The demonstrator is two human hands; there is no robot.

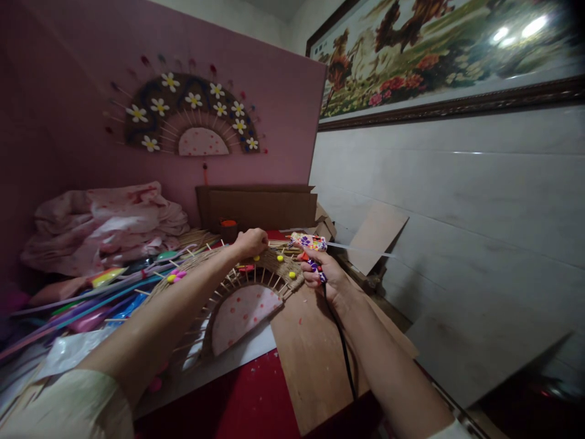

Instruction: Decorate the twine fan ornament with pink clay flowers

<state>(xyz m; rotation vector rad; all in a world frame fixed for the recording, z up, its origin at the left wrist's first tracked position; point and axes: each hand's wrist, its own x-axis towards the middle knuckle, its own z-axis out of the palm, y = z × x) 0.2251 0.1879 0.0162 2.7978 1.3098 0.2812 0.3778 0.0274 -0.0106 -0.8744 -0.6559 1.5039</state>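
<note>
My right hand is wrapped round the handle of a flower-patterned hot glue gun. A clear glue stick sticks out of its back, and its nozzle points left. A fan-shaped craft of twine and thin sticks lies below, with yellow dots on its band and a pink spotted half-circle at its centre. Over the band's far edge, my left hand has its fingers bent together and pointing down. Whatever those fingertips hold, if anything, is hidden.
A finished-looking flower fan hangs on the pink panel. Crumpled pink cloth and coloured pipe cleaners lie at left. A cardboard piece stands behind. The gun's black cord runs across a wooden board.
</note>
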